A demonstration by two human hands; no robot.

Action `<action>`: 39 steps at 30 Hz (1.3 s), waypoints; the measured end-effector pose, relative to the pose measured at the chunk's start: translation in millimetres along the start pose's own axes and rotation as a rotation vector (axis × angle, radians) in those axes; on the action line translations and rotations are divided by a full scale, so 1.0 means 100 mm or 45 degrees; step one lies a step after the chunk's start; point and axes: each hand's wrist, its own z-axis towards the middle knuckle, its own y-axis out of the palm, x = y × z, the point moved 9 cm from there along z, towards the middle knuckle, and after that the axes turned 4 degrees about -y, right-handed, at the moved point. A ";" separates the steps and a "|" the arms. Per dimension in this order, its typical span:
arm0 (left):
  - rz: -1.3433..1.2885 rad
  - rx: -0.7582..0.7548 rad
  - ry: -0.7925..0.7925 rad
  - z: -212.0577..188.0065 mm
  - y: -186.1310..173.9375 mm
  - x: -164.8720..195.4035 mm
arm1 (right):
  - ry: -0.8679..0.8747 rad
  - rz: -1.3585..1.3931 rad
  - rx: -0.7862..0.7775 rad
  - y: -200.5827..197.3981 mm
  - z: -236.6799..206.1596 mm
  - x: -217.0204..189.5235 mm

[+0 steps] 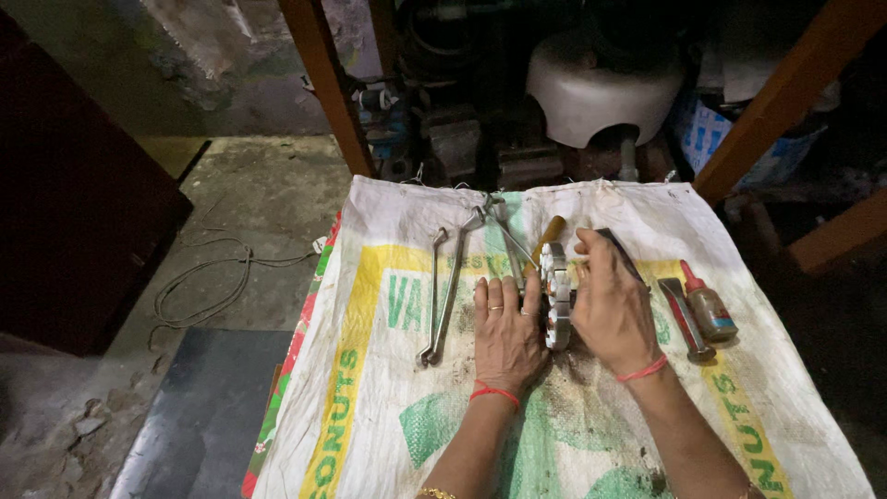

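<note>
Inspected left to right. Loose cord (203, 286) noted on the floor, well apart from the work. Printed woven sack (370, 407) found spread as the work surface.

Near its left half: two long wrenches (443, 296), laid side by side, touching neither hand. Above them, one pair of pliers (499, 231), and one wooden-handled tool (547, 233) partly hidden behind the work.

Left hand (504, 337) found palm down on the sack, fingers (494, 300) straight and together, pressed flat against the left face of the toothed metal part (555, 296). Part stood on edge at the middle of the sack, between both hands. Right hand (612, 314) found with fingers curled and clamped over the part's right side and top. Dark object behind that hand, not identified.

Judged good practice here: part kept upright and square, braced evenly from both sides, fingertips held off the teeth, sack kept flat underneath against rolling.

To the right, just beside each other: one red-handled tool (686, 319) and one small bottle with red nozzle (710, 310).

Counted: wrenches two; pliers one; wooden-handled tool one; toothed part one; red-handled tool one; bottle one.
</note>
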 end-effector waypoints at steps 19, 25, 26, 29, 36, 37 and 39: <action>0.019 0.021 0.022 -0.01 -0.01 0.02 | 0.263 0.457 -0.591 -0.04 -0.02 0.13; -0.063 -0.011 -0.006 -0.02 0.02 0.00 | 0.160 0.406 -0.561 -0.04 -0.03 0.12; -0.016 -0.004 0.002 -0.02 0.02 0.01 | 0.125 0.433 -0.551 -0.02 -0.04 0.09; 0.064 0.014 0.013 -0.02 0.03 0.01 | -0.011 0.457 -0.458 0.02 -0.06 -0.01; 0.009 -0.024 0.003 -0.01 0.04 0.00 | 0.298 0.670 0.258 -0.16 -0.04 0.55; 0.011 -0.025 0.004 -0.01 0.04 0.00 | 0.362 0.699 0.378 -0.23 -0.07 0.68; 0.025 -0.024 0.004 0.00 0.03 0.00 | 0.355 0.630 0.436 -0.34 -0.11 0.81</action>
